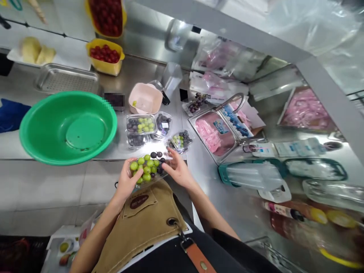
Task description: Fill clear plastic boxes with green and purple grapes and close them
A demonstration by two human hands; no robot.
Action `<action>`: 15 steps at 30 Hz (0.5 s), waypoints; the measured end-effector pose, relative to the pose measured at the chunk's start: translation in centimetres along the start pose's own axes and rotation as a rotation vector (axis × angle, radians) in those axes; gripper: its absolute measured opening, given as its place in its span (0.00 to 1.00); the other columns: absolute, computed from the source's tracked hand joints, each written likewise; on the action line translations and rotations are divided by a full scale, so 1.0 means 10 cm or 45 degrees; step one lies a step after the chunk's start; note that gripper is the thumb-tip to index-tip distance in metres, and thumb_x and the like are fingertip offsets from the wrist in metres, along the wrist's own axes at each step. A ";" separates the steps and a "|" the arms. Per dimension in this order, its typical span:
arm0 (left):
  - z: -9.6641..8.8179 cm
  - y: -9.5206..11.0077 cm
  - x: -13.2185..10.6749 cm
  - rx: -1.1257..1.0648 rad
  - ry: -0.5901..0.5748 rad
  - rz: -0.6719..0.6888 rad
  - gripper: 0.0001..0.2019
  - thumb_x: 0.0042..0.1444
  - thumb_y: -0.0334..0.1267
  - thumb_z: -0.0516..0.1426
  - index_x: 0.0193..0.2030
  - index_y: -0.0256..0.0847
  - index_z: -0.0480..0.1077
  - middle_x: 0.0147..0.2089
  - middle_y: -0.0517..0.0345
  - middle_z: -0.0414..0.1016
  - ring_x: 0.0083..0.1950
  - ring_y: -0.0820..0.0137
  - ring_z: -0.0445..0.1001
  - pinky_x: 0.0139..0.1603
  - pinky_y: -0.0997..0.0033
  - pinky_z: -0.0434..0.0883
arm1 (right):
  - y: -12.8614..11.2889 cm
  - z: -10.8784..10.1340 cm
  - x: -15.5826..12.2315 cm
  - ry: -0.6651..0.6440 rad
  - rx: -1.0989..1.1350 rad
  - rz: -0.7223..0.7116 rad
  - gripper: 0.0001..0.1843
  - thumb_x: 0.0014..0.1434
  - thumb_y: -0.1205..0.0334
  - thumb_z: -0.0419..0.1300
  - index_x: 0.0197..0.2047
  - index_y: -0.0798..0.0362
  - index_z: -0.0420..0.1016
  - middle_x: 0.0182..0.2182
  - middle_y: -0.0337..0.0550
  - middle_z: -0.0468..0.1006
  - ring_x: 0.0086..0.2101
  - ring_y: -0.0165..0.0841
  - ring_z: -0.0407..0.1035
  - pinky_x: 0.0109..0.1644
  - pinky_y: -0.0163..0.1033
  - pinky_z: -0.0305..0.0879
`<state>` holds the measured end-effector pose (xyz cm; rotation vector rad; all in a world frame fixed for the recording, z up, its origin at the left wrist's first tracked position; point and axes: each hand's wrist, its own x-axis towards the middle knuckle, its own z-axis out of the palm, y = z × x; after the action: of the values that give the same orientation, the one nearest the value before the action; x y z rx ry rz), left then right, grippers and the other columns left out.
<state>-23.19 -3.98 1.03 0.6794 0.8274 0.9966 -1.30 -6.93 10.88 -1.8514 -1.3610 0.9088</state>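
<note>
A clear plastic box of grapes point(146, 169), green ones mostly on the left and dark ones on the right, is held between my hands in front of my apron. My left hand point(128, 179) grips its left end, the thumb lying over the green grapes. Around the right end curls my right hand point(178, 170), its thumb and fingertips against the dark grapes and the edge. Just beyond, on the steel counter point(119, 149), a filled grape box point(141, 124) rests on another, beside a box of dark grapes point(162, 125) and a smaller mixed box point(182, 139).
A large green basin point(68, 129) stands at left. Behind are a pink basket point(145, 98), yellow tubs of red fruit point(106, 68) and a perforated steel tray point(68, 77). A small steel bin point(227, 151) with pink packets and green-rimmed containers point(231, 174) stand right.
</note>
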 end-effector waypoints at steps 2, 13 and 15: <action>0.16 -0.08 0.05 0.016 -0.090 -0.055 0.30 0.56 0.51 0.75 0.60 0.45 0.71 0.53 0.52 0.81 0.50 0.63 0.82 0.52 0.64 0.80 | 0.22 -0.07 -0.02 -0.106 0.099 0.071 0.40 0.62 0.42 0.71 0.71 0.46 0.66 0.61 0.54 0.81 0.59 0.49 0.78 0.66 0.59 0.76; 0.61 -0.23 0.07 0.034 0.343 -0.106 0.24 0.55 0.57 0.73 0.57 0.66 0.77 0.55 0.62 0.85 0.57 0.52 0.85 0.58 0.53 0.83 | -0.29 -0.65 2.22 -0.161 -0.366 -0.656 0.20 0.74 0.53 0.59 0.64 0.49 0.75 0.53 0.53 0.82 0.48 0.44 0.79 0.57 0.53 0.77; 0.63 -0.26 -0.05 0.050 0.529 -0.076 0.22 0.54 0.58 0.72 0.56 0.73 0.79 0.56 0.67 0.85 0.60 0.51 0.84 0.59 0.53 0.83 | -0.51 -0.37 3.06 -0.467 -0.718 -0.803 0.22 0.70 0.63 0.60 0.65 0.55 0.75 0.58 0.57 0.79 0.51 0.44 0.76 0.60 0.51 0.73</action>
<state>-16.86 -6.17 2.37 0.4818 1.2253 1.0865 5.82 23.49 12.55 -1.4749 -2.4422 0.5695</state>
